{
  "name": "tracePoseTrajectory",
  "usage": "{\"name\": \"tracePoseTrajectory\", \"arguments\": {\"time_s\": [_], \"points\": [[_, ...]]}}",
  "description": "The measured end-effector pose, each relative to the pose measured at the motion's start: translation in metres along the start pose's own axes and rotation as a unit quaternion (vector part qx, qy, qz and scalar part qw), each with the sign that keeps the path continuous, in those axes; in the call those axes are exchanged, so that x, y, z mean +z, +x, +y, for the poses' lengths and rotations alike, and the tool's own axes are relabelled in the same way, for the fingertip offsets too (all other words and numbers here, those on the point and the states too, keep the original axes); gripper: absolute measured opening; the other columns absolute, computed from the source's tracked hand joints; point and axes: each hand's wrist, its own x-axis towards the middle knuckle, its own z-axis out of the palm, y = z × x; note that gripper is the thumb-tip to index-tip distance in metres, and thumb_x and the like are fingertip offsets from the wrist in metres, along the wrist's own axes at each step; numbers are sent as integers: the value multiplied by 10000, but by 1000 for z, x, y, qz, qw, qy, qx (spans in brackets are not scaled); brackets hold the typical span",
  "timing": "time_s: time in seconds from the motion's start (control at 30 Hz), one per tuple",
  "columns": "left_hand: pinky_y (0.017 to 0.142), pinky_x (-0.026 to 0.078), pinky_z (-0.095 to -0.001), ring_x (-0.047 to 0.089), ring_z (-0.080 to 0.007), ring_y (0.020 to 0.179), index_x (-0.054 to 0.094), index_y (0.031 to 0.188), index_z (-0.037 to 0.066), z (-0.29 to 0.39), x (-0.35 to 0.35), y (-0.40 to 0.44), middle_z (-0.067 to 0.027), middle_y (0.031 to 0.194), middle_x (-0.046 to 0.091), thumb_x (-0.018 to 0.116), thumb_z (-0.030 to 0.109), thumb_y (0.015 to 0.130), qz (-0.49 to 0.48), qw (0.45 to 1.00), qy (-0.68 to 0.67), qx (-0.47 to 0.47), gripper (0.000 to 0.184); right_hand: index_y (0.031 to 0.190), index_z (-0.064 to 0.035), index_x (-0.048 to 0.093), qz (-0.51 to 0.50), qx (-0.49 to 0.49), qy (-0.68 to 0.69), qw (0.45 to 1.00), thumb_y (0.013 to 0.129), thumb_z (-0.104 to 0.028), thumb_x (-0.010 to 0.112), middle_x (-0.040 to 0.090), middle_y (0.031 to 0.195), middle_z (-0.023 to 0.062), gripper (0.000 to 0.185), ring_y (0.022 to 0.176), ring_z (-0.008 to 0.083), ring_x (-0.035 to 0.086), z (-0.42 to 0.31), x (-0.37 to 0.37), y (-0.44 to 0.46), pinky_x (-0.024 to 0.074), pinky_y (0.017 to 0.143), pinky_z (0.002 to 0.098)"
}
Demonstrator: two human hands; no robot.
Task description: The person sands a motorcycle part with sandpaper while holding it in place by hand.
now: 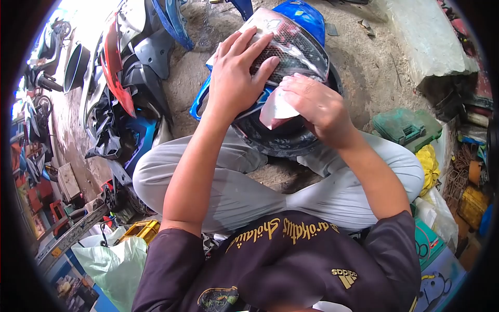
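My left hand (241, 73) lies with fingers spread on a honeycomb-patterned film (291, 49) over a blue vehicle body panel (304, 16). Pinched in my right hand (317, 106), at the film's near edge, is a white sheet (277, 110) that folds downward to a point. Whether this sheet is joined to the film I cannot tell. The panel rests on a round black tub-like support (280, 140) between my crossed legs. My fingers hide part of the film's left and lower edges.
To the left lean several body panels, among them a red one (115, 67) and a grey one (154, 51). A green plastic case (397, 127) and a yellow bag (427, 164) lie by my right knee. A concrete block (421, 36) stands at the far right.
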Motion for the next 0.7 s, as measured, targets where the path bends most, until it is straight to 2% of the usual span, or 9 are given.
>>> {"name": "tracePoseTrajectory", "arguments": {"time_s": [0.13,0.23,0.37,0.47,0.6,0.7], "points": [[1227,426,-534,555,-447,1441,755,1431,187,-12,-3,1,-175,1538,655,743,421,1010,-3,999,-27,-32,482,1173,12,761,33,22,-34,999,900,-56,702,792,1196,186,287,1172,370,770,15,-17,-5,608,1105,497],[1236,421,-532,546,-442,1457,751,1443,198,-6,-1,1,-174,1546,651,744,437,1011,0,1000,-21,-13,494,1172,15,757,26,20,-51,998,917,-58,677,788,1211,186,277,1179,368,766,9,-13,-6,603,1113,496],[1233,426,-529,544,-436,1459,751,1442,191,-8,-1,-1,-170,1548,651,743,425,1011,-4,1000,-12,-19,491,1166,20,754,-11,-7,11,1000,912,-47,682,786,1214,194,273,1179,374,766,5,-7,-1,607,1098,493],[1245,418,-512,531,-419,1480,736,1466,186,-4,-5,0,-162,1573,637,739,398,1023,-12,1000,-10,-18,492,1150,18,756,39,51,-32,997,913,-75,684,786,1212,201,265,1174,367,769,25,-16,-13,618,1077,487],[1254,414,-499,523,-408,1495,727,1481,182,-2,-5,1,-159,1587,628,743,380,1026,-16,1000,-1,-14,496,1165,26,760,-23,-29,-22,999,908,-88,727,789,1215,218,283,1169,384,771,-4,-1,-10,619,1074,491],[1250,415,-509,532,-416,1483,739,1463,183,-5,-3,0,-160,1572,637,755,400,1014,-13,1000,0,-9,499,1173,27,759,12,-2,-38,999,911,-88,719,784,1221,214,289,1171,379,770,11,-11,-13,617,1078,491]]}}
